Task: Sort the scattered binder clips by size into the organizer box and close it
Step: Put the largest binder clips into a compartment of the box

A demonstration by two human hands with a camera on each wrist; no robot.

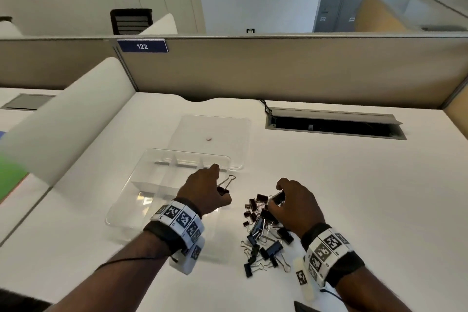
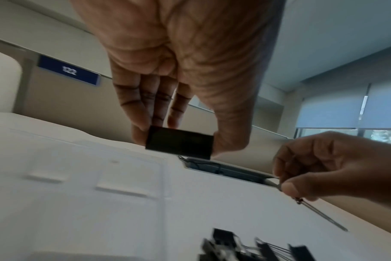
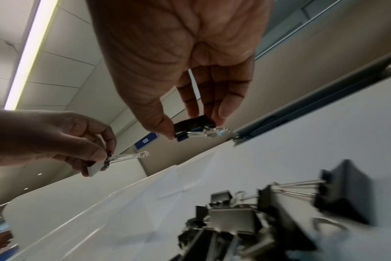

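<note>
Left hand pinches a clip above the box's right edge. Right hand grasps another clip over the pile mid-desk. Lid lies behind the box.

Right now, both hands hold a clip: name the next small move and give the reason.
Probably carry the left hand forward over the open organizer box and drop its binder clip into a compartment. That clip is already pinched clear of the pile at the box's right edge, and the compartments look empty. The right hand holds its own clip above the pile.
</note>
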